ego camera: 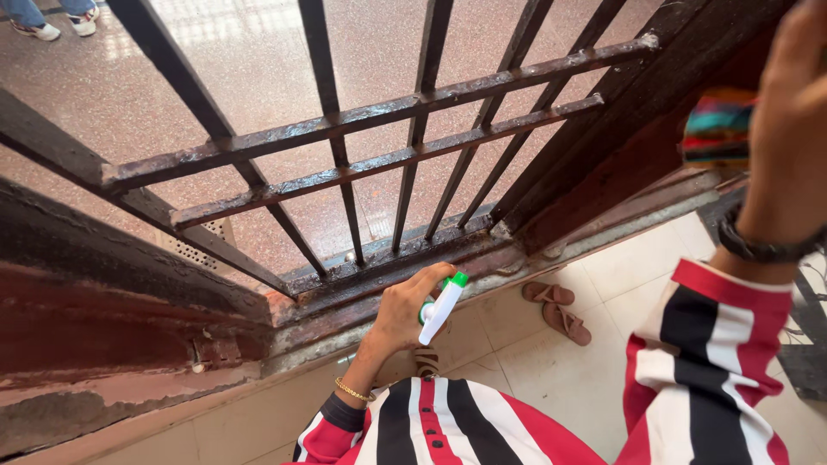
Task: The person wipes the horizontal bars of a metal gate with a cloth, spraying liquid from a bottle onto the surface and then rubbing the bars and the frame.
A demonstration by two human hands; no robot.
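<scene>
1. The landmark is the dark metal window grille (362,164), its bars rusty and glossy in patches. Far above and left of it, on the speckled floor outside, a pair of feet in pale shoes (52,21) belongs to another person.
2. Left of the grille and below it runs the reddish-brown wooden frame (112,336), worn and scuffed, with paint flaking near its lower edge.
3. Just below the grille's bottom rail, the left hand (405,310) is wrapped around a white spray bottle (441,308) with a green nozzle. The index finger lies over the top of the nozzle, which points toward the rail. A gold bracelet sits on that wrist.
4. Parts of the grille's bars gleam as if wet, while the bottom rail and the frame look dull and grimy. By my judgement the cleaning is early: some spraying seems done, and much wiping looks left.
5. Right of the grille's lower corner, a pair of brown sandals (558,308) lies on the pale tiled floor (551,379).
6. Far right of the grille, at its upper end, the right hand (788,129) is raised against the dark frame, pressing a multicoloured striped cloth (719,127). A dark wristband circles the wrist. The fingers are cut off by the picture edge, so I cannot tell how they are closed.
</scene>
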